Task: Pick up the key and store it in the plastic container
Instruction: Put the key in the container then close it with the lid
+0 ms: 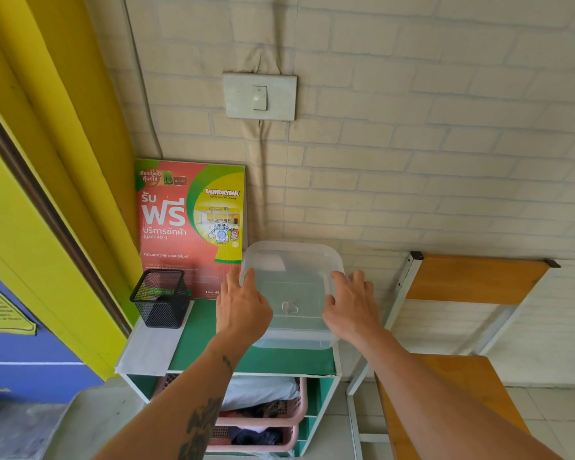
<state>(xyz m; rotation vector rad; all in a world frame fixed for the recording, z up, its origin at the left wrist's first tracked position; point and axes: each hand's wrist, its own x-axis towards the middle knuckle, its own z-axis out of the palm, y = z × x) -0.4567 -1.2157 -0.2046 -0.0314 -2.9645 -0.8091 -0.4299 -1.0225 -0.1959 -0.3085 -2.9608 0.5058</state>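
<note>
A green shelf top (196,340) stands against a pale brick wall (429,144) at centre frame. On it sits the clear plastic container (292,260) with the key (290,307) inside, blurred through the plastic. The left hand (243,308) and right hand (352,308) flank it, fingers spread; whether they touch is unclear. A black mesh basket (161,298) stands left, contents indistinct.

Looks like a corner of a self-service laundry or a home utility nook: a red-and-green laundry-service poster (191,227) leans against brick-patterned wallpaper (429,161), pink plastic baskets of clothes (266,413) sit inside a green-topped white shelf unit (193,336), and there's a grey wall light switch (260,96) above.
</note>
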